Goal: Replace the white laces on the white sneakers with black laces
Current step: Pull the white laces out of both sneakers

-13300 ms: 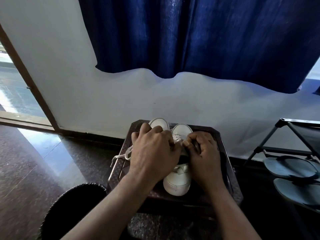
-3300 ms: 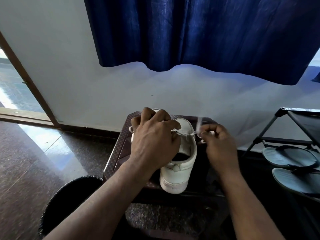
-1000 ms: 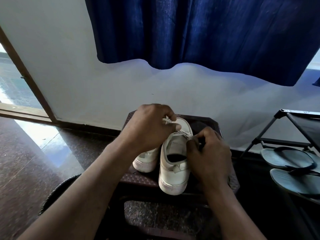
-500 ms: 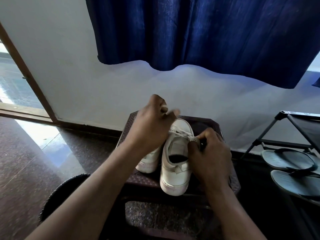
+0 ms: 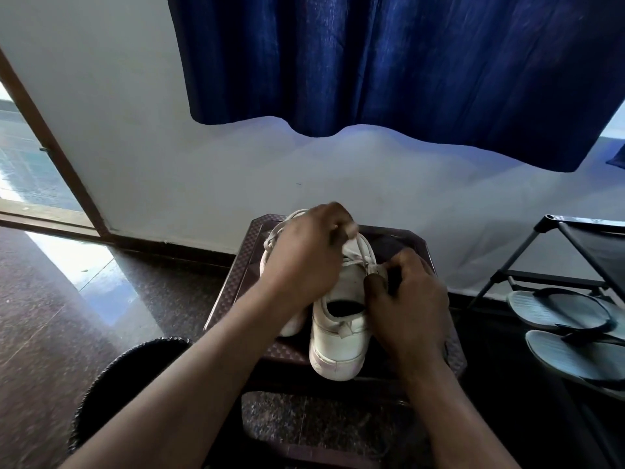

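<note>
Near-left of the stool (image 5: 233,286): round black bin (image 5: 135,353), ribbed rim, inside too dark to read. Stool top is brown, woven-pattern, with a raised rim; it holds both sneakers, heels nearest. White sneaker (image 5: 338,346): smooth upper, thick flat sole. Second sneaker (image 5: 291,328) lies mostly under the left hand (image 5: 304,262), whose fingers curl on the white lace (image 5: 362,252); fingertips blurred. Right hand (image 5: 406,299) pinches the same lace at the eyelets. Right of the stool: black tubular rack (image 5: 554,280) holding grey flip-flops (image 5: 558,309). Beyond: pale wall (image 5: 203,164), blue curtain (image 5: 406,62).

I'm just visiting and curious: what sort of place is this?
Probably a home entryway: a door frame at the left, a shoe rack holding sandals at the right, and a blue curtain hanging above.
</note>
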